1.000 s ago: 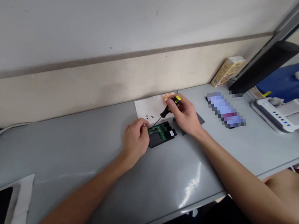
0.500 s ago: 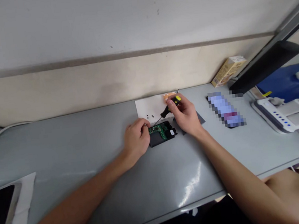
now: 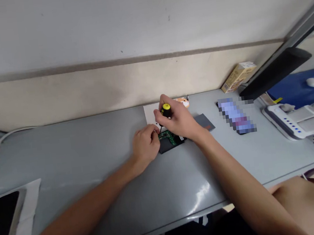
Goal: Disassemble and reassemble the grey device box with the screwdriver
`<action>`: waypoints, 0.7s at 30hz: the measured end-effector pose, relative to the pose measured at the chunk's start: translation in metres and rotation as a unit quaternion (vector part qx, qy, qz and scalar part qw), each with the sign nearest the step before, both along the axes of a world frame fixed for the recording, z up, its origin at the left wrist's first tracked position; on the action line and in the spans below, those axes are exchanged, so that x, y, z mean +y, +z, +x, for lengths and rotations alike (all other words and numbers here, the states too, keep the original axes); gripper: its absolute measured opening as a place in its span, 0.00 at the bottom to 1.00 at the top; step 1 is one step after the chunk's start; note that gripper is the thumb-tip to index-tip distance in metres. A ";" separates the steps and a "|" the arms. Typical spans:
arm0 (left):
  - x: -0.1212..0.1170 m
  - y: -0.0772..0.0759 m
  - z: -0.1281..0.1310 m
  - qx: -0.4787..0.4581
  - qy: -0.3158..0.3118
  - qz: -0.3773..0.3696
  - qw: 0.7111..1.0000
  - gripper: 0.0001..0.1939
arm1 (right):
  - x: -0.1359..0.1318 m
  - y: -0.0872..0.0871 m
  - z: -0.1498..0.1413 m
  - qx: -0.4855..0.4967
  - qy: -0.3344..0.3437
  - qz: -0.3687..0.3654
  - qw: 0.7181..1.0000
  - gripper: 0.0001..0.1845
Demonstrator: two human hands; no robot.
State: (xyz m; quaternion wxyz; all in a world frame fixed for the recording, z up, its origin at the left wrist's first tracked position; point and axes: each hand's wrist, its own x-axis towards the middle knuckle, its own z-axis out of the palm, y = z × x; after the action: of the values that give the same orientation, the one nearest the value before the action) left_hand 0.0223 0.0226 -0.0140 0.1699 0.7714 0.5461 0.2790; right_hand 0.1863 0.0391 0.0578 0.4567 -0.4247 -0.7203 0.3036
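My right hand (image 3: 178, 118) is wrapped around a black and yellow screwdriver (image 3: 166, 110), held steeply with its yellow end up. The screwdriver's thin shaft reaches down to the upper left part of a green circuit board (image 3: 172, 136). That board sits in a black casing (image 3: 167, 145) lying on the table. At the casing's left end, my left hand (image 3: 145, 143) is closed, fingers pinched at its upper left corner. Whether a small part is also between those fingertips is hidden. My right hand covers part of the board and of the white sheet (image 3: 150, 112) behind it.
A dark grey flat panel (image 3: 204, 122) lies right of the casing, and an orange-patterned item (image 3: 183, 102) behind my right hand. Further right are a phone (image 3: 235, 115), a carton (image 3: 238, 77) and a white power strip (image 3: 283, 123). A black-screened device (image 3: 3, 216) rests at left.
My right hand has moved left with the screwdriver, which now stands steeper over the board's upper left part. More of the grey panel shows. My left hand stays at the casing.
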 end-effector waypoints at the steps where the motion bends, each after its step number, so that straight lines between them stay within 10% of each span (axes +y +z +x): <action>1: 0.000 0.000 0.000 0.009 -0.002 0.004 1.000 0.12 | 0.002 0.000 -0.004 0.035 0.008 -0.003 0.999 0.13; 6: -0.003 0.007 -0.005 0.083 -0.022 0.028 0.996 0.11 | 0.004 -0.014 -0.015 0.244 0.074 -0.056 0.965 0.13; 21: -0.007 0.000 -0.026 0.023 -0.120 0.009 0.992 0.11 | 0.002 -0.025 -0.005 0.338 0.053 -0.129 0.931 0.25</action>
State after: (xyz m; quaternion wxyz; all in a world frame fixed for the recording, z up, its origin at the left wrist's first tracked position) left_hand -0.0035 0.0154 -0.0141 0.1827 0.8392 0.4504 0.2437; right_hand 0.1816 0.0415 0.0326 0.5976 -0.3132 -0.4996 0.5434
